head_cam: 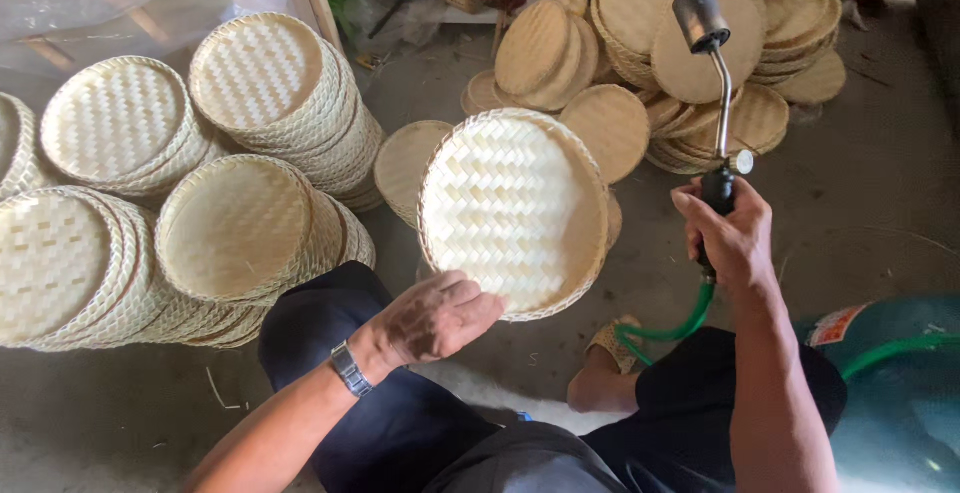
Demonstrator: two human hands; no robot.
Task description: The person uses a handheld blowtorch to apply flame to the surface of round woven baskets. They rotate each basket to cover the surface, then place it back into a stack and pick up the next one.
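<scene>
Woven tray held up beside a lit gas torch, above a concrete floor [880, 153].

Stacks of pale woven trays [180, 193] are seen on the floor at left; a heap of darker round trays [690, 63] lies at the far side. One round woven bamboo tray [512, 211] is held tilted, its inner face toward the camera, gripped at its lower rim by the left hand [435, 318], fingers curled closed on it. The torch [715, 103] is clasped by its handle in the right hand [732, 235], nozzle up and burning, just right of the tray. A green hose [672, 331] hangs from the handle. A wristwatch [351, 370] is worn on the left wrist.
</scene>
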